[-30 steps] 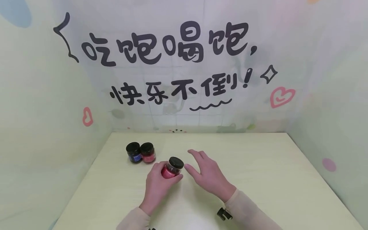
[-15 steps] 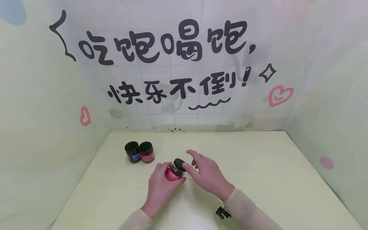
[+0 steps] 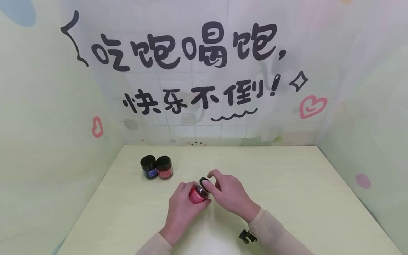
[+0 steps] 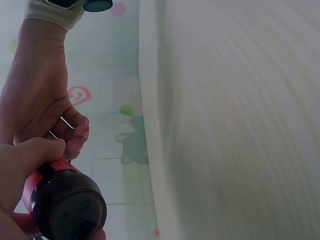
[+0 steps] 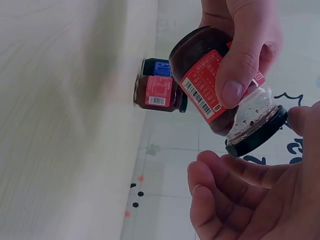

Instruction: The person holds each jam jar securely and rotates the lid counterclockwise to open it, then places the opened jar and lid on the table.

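A glass sauce jar [image 3: 198,194] with a red label, dark contents and a black lid is gripped by my left hand [image 3: 183,207]. Its lidded end leans toward my right hand [image 3: 231,194]. The right wrist view shows the jar's barcode, bits sticking inside the bare glass below the lid [image 5: 257,132], and my left thumb across the label. My right thumb is at one edge of the lid, and curled fingers come round to its opposite edge. From the left wrist, the jar's dark base [image 4: 75,215] faces the camera.
Two more black-lidded jars stand side by side at the table's back left: one with a blue label [image 3: 149,167], one with a red label [image 3: 164,167]. A patterned wall with large black writing [image 3: 208,97] rises behind the table [image 3: 287,184].
The jar has shifted slightly right and tipped further toward my right hand. My right thumb has come onto the lid, and my right index finger has curled in from its straighter position.
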The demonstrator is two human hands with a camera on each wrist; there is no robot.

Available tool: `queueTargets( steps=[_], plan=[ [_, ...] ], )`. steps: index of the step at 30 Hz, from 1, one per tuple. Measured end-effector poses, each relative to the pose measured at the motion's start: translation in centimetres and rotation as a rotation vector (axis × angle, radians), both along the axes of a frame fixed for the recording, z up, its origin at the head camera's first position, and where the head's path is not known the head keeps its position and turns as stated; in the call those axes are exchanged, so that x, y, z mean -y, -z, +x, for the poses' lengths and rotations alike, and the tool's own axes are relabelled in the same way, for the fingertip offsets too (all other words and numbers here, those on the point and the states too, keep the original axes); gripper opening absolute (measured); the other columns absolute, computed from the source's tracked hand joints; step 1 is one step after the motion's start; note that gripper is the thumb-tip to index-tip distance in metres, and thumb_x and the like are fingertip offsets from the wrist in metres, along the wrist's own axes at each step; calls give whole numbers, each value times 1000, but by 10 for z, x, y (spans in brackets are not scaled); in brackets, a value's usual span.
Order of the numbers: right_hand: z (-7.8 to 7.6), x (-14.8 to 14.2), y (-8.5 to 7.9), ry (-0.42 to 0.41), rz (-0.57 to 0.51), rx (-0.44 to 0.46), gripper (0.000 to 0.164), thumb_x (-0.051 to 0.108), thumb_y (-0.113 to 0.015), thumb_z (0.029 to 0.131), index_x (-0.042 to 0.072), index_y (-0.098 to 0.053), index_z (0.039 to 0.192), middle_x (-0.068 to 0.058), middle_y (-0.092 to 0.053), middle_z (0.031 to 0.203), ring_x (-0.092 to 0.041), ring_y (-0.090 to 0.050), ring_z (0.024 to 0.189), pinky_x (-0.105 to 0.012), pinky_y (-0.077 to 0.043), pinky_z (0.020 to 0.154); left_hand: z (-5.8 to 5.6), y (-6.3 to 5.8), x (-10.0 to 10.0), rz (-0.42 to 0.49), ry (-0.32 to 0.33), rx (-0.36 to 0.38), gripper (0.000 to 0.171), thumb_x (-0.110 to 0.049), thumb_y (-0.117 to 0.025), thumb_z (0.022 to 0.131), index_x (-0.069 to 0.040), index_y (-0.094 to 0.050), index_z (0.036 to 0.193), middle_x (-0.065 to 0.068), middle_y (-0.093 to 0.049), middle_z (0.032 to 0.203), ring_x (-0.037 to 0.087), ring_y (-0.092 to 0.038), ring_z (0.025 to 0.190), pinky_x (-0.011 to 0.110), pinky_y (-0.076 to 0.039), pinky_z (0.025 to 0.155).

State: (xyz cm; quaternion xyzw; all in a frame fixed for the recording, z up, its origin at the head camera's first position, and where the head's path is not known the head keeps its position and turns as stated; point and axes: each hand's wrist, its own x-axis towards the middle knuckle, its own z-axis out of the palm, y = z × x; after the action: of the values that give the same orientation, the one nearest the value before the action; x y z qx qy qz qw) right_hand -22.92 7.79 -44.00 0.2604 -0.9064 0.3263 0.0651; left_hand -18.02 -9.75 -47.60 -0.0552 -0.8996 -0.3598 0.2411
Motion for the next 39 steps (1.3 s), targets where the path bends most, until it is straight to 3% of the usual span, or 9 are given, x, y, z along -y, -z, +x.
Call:
queueTargets(
  steps=[6, 13, 25, 32, 39],
  plan=[
    [0, 0, 1, -3, -25, 35, 44, 66, -41, 99, 28, -63, 103, 11, -50, 56, -8, -48, 48, -29, -40, 48, 3, 0, -4, -42, 8, -56, 54, -33, -95, 65, -9, -70, 107, 2, -59, 93, 16, -63, 80, 36, -58, 70],
    [4, 2, 0, 35, -27, 57, 45, 68, -43, 97, 28, -62, 92, 11, -51, 55, -8, -49, 49, -29, -41, 47, 5, 1, -9, -118, 30, -137, 53, -36, -95, 64, -7, -71, 101, 1, -57, 88, 13, -59, 74, 31, -57, 65],
    [6, 3, 5, 83, -75, 28, 37, 65, -51, 96, 32, -59, 81, 16, -53, 56, -6, -51, 52, -28, -41, 49, 10, -5, -13, -88, 50, -76, 42, -34, -92, 66, -12, -71, 95, -3, -58, 84, 10, -60, 71, 27, -55, 63],
    [6, 2, 6, 60, -83, -4, 29, 60, -53, 97, 34, -60, 85, 21, -54, 60, -5, -52, 55, -28, -42, 51, 11, -8, -13, -74, 66, -44, 39, -33, -92, 67, -14, -72, 95, -5, -59, 84, 8, -60, 71, 25, -55, 62],
    [7, 0, 5, 24, -82, 18, 25, 56, -54, 98, 33, -62, 91, 18, -54, 59, -6, -52, 54, -28, -42, 50, 11, -7, -13, -78, 65, -24, 38, -36, -91, 69, -15, -72, 95, -7, -58, 84, 6, -59, 71, 25, -54, 62]
  ],
)
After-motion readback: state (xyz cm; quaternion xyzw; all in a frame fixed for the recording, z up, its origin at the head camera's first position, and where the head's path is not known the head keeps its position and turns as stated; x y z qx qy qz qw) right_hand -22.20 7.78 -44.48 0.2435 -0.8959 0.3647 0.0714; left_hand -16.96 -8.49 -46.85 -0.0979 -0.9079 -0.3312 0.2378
